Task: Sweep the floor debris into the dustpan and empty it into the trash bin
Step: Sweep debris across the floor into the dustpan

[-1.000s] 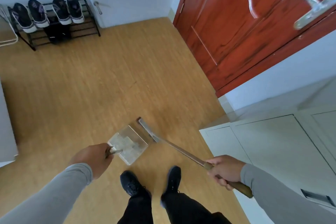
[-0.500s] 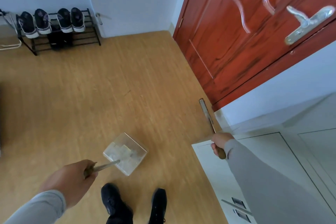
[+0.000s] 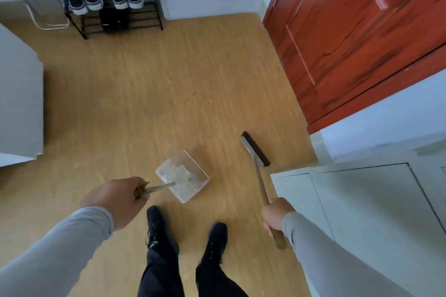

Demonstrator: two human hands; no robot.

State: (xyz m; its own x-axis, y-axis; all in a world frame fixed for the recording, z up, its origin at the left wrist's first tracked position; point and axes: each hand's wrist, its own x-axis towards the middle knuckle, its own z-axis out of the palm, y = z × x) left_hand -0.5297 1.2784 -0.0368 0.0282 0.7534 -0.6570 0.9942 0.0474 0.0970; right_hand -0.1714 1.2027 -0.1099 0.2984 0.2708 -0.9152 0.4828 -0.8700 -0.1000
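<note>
Grey-sleeved hands reach forward: left [image 3: 115, 196] grips dustpan [image 3: 183, 176] (clear), right [image 3: 275, 214] grips broom [image 3: 255, 152].

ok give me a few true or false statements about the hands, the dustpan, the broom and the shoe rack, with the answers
1. The left hand holds the dustpan by its handle. True.
2. The dustpan is empty. False: pale debris lies inside it.
3. The right hand grips the broom by its handle. True.
4. The broom head is inside the dustpan. False: it is off to the dustpan's right, apart from it, near the white cabinet.
5. The shoe rack stands against the red door. False: it stands by the white wall at the far left, with shoes on its top shelf.
</note>
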